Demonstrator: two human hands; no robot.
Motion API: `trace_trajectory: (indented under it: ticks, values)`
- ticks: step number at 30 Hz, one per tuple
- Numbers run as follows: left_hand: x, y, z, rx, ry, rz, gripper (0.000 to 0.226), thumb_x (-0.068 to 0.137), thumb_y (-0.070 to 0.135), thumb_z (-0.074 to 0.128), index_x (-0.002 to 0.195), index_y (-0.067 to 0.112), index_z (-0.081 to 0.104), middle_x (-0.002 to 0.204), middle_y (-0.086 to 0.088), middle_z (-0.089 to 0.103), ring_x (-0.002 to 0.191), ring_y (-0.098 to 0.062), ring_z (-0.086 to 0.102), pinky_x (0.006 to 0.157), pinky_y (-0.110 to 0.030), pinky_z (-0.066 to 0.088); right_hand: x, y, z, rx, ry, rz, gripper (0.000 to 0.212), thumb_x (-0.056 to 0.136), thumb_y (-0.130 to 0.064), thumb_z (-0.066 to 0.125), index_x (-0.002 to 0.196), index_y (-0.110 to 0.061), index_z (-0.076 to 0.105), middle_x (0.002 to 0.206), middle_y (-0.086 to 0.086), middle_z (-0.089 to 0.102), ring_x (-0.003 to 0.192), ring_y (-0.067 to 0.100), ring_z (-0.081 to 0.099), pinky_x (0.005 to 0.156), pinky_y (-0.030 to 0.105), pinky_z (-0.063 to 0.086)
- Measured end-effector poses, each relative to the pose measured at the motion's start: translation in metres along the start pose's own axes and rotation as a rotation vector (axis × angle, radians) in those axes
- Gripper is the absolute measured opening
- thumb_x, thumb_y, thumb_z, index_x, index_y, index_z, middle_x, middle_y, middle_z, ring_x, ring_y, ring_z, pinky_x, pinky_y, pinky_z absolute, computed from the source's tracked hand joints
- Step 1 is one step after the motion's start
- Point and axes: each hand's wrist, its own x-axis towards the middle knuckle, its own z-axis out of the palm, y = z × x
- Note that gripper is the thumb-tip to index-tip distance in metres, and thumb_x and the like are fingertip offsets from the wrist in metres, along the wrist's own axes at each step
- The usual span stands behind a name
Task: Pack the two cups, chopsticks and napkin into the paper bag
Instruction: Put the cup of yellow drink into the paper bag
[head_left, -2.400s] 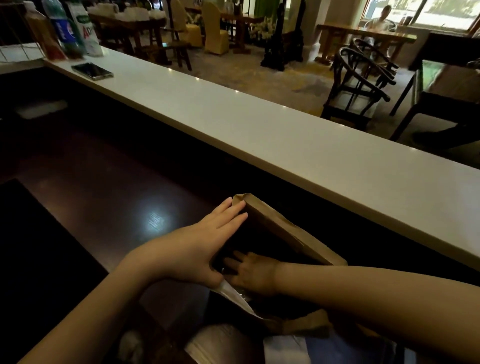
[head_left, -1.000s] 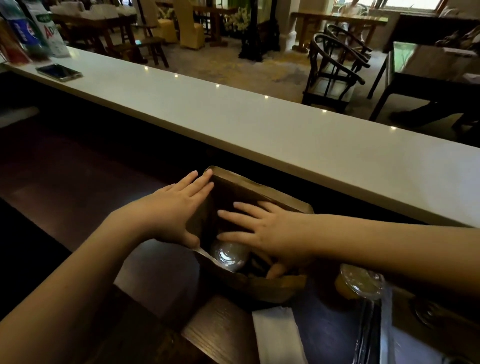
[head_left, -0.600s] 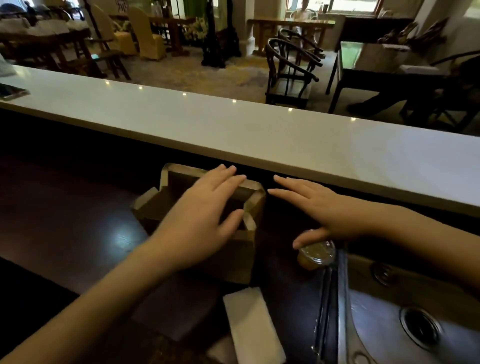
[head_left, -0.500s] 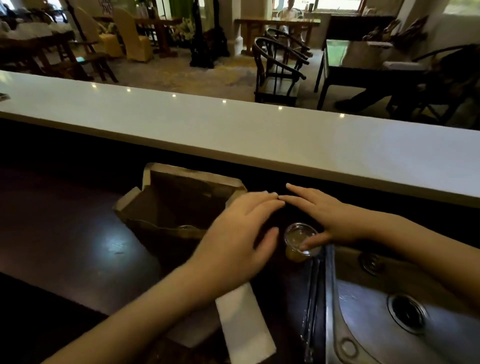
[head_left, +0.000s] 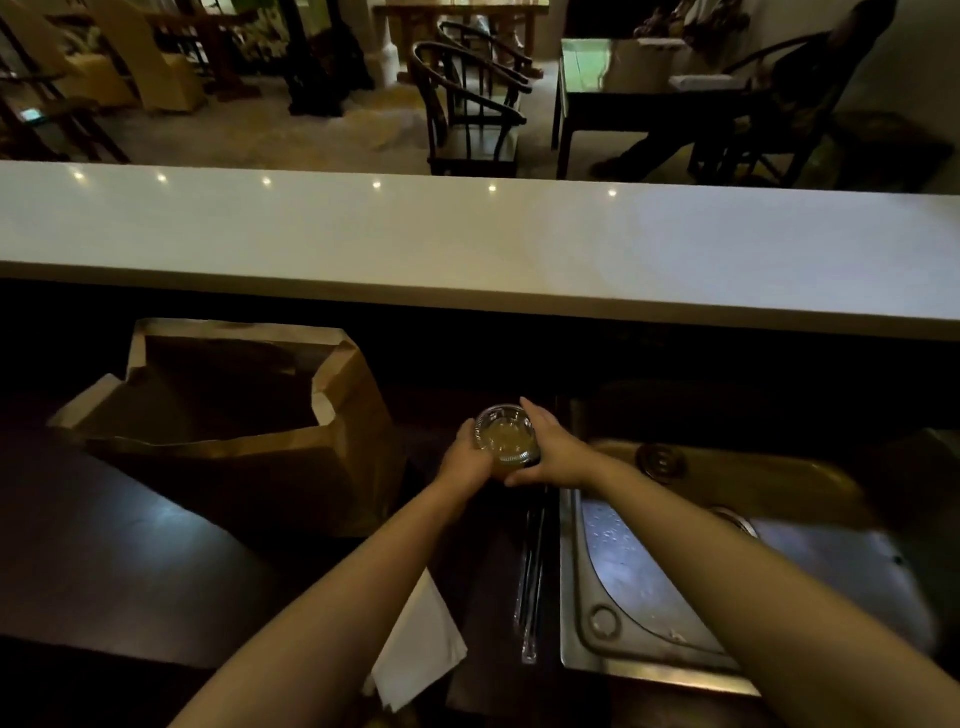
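Note:
An open brown paper bag (head_left: 291, 457) stands on the dark counter at the left; its inside is too dark to see. Just right of it, a clear lidded cup (head_left: 506, 434) of yellowish drink is clasped between both hands: my left hand (head_left: 465, 460) on its left side, my right hand (head_left: 550, 449) on its right. Wrapped chopsticks (head_left: 532, 571) lie on the counter below the cup, beside the sink edge. A white napkin (head_left: 421, 644) lies near the front, partly under my left forearm.
A steel sink (head_left: 727, 566) fills the right side, its rim right next to the chopsticks. A raised white bar top (head_left: 467, 244) runs across behind the work counter. Chairs and tables stand beyond it, with a seated person at the far right.
My left hand left the bag's rim and moved right to the cup. My right hand came out of the bag. Both hands now close around the cup.

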Motion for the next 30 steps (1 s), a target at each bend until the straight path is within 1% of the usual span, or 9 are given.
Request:
trace_trajectory:
  ticks: [7,10,12,16,20,22,24,27,30]
  values:
    - [-0.012,0.0,-0.012,-0.226,-0.112,0.115,0.042,0.081,-0.006,0.056,0.106,0.028,0.059,0.11,-0.007,0.064,0.114,-0.031,0.055,0.097,-0.039,0.045,-0.002,-0.018,-0.002,0.017,0.092,-0.058,0.1,0.066,-0.019,0.083,0.144,-0.008,0.022,0.14,0.013,0.03,0.127,0.028,0.041,0.103,0.031,0.041]
    - [-0.036,0.011,-0.029,-0.281,-0.152,0.18,0.07,0.08,-0.012,0.051,0.14,0.016,0.032,0.134,-0.012,0.052,0.122,-0.024,0.05,0.092,-0.025,0.047,-0.018,-0.039,-0.026,0.032,0.122,-0.113,0.097,0.065,-0.016,0.083,0.142,-0.009,0.025,0.136,0.013,0.032,0.124,0.025,0.042,0.1,0.025,0.037]
    - [-0.055,0.02,-0.039,-0.23,-0.117,0.312,0.082,0.079,-0.014,0.053,0.145,0.021,0.019,0.141,-0.005,0.042,0.125,-0.015,0.044,0.091,-0.018,0.047,-0.031,-0.061,-0.047,0.032,0.143,-0.17,0.094,0.063,-0.017,0.084,0.14,-0.011,0.029,0.133,0.011,0.035,0.122,0.023,0.042,0.101,0.026,0.037]
    - [-0.089,0.054,-0.047,-0.051,0.128,0.581,0.1,0.077,0.011,0.073,0.145,0.032,0.003,0.149,0.0,0.022,0.135,-0.012,0.031,0.107,-0.031,0.036,-0.058,-0.119,-0.081,-0.005,0.142,-0.297,0.091,0.059,-0.029,0.086,0.133,-0.015,0.036,0.128,0.005,0.044,0.116,0.019,0.047,0.1,0.034,0.044]
    - [-0.114,0.084,-0.071,-0.194,0.279,0.659,0.099,0.075,0.018,0.074,0.142,0.041,0.006,0.15,-0.002,0.029,0.133,-0.017,0.038,0.106,-0.042,0.042,-0.083,-0.177,-0.102,-0.213,0.115,-0.434,0.091,0.058,-0.06,0.074,0.132,-0.02,0.038,0.128,0.002,0.047,0.109,0.013,0.048,0.086,0.016,0.041]
    - [-0.126,0.091,-0.093,-0.232,0.223,0.649,0.096,0.074,0.022,0.074,0.142,0.043,0.009,0.149,0.001,0.033,0.132,-0.016,0.04,0.104,-0.044,0.045,-0.09,-0.203,-0.114,-0.341,0.103,-0.494,0.102,0.058,-0.07,0.059,0.142,-0.022,0.027,0.145,0.002,0.036,0.124,0.013,0.039,0.098,0.017,0.03]
    - [-0.137,0.095,-0.116,-0.244,0.177,0.653,0.094,0.069,0.031,0.074,0.143,0.041,0.017,0.145,0.006,0.039,0.127,-0.012,0.046,0.098,-0.036,0.05,-0.093,-0.229,-0.125,-0.401,0.012,-0.59,0.102,0.061,-0.068,0.056,0.147,-0.029,0.017,0.154,-0.008,0.023,0.13,-0.001,0.024,0.103,0.014,0.019]
    - [-0.15,0.096,-0.149,-0.27,0.144,0.632,0.086,0.061,0.037,0.075,0.135,0.042,0.031,0.136,0.01,0.049,0.118,-0.007,0.053,0.086,-0.02,0.054,-0.092,-0.267,-0.133,-0.446,-0.234,-0.676,0.09,0.067,-0.059,0.061,0.144,-0.038,0.021,0.149,-0.019,0.027,0.124,-0.012,0.024,0.097,0.006,0.024]
    - [-0.156,0.092,-0.182,-0.285,0.144,0.585,0.085,0.059,0.034,0.078,0.134,0.031,0.037,0.133,0.004,0.053,0.117,-0.015,0.056,0.089,-0.031,0.055,-0.08,-0.297,-0.13,-0.516,-0.328,-0.701,0.089,0.074,-0.044,0.071,0.145,-0.04,0.018,0.148,-0.019,0.026,0.128,-0.005,0.025,0.101,0.013,0.027]
